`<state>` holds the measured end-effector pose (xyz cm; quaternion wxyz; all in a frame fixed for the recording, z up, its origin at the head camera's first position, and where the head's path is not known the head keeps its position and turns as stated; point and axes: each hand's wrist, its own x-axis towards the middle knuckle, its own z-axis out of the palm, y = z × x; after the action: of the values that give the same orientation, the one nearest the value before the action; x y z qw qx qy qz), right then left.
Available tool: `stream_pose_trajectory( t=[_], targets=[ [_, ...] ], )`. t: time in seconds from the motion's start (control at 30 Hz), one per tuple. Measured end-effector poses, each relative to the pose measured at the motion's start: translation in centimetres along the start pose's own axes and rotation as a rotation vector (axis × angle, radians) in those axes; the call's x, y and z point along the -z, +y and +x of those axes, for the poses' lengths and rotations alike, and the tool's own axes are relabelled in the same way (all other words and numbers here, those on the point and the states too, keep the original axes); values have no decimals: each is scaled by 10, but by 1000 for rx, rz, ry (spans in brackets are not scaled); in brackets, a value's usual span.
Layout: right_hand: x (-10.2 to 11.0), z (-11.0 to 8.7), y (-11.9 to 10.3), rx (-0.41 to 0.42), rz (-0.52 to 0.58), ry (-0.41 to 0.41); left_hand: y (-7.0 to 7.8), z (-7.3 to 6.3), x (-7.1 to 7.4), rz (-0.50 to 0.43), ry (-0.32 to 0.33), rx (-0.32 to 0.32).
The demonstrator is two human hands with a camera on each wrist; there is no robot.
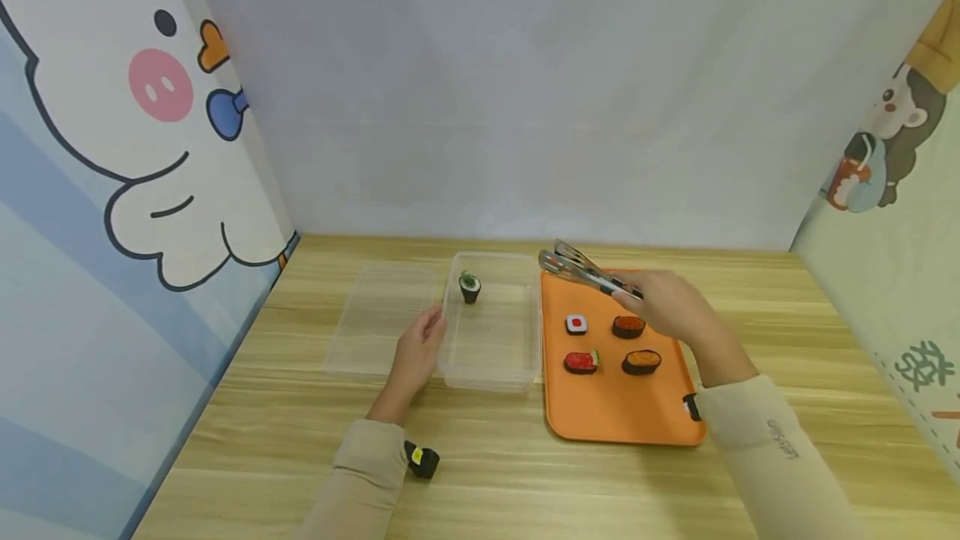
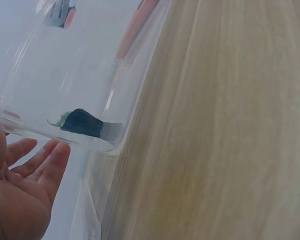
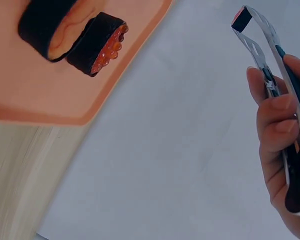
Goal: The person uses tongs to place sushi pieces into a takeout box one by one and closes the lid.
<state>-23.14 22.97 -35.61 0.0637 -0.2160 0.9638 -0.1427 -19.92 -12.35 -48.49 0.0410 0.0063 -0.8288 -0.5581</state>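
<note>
My right hand point(image 1: 667, 304) grips metal tongs point(image 3: 277, 65) with dark handles, above the far part of the orange tray point(image 1: 607, 419). Between the tong tips is a small sushi piece point(image 3: 241, 20), black-sided with a pinkish-red face; in the head view it is barely visible. My left hand point(image 1: 417, 348) rests against the left side of a clear plastic container point(image 1: 491, 382), its fingers relaxed and extended. Inside that container, near the far left corner, stands a dark cone-shaped sushi point(image 1: 469, 288) with a green top.
On the tray lie a white roll point(image 1: 576, 324), a red-topped sushi point(image 1: 581, 362), a roe sushi point(image 1: 628, 326) and an orange-topped sushi point(image 1: 641, 362). A black-and-white piece point(image 1: 692, 407) shows by the right sleeve. A clear lid point(image 1: 367, 315) lies left; a black-and-yellow piece point(image 1: 424, 462) lies near the left sleeve.
</note>
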Motion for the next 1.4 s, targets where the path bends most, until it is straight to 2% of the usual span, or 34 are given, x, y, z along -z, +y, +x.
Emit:
stream_pose_trajectory(
  t=[0.23,0.47,0.7,0.83,1.1,1.4],
  targets=[
    [-14,18,-16,22,32,-35,1,0,1,-11,5,25],
    [-30,32,-31,55,31,-52,-1,1,-1,-8,4,-3],
    [-40,44,-49,20,8,-97,1,1,-1,-15,10,16],
    [-45,47,-55,-3,-12,-109,1,0,-2,-6,9,4],
    [-50,54,-60,20,-63,-94,-1,1,-1,10,20,-2],
    [-47,55,-70,-25,-81,-100,-1,2,-1,-10,14,5]
  ],
)
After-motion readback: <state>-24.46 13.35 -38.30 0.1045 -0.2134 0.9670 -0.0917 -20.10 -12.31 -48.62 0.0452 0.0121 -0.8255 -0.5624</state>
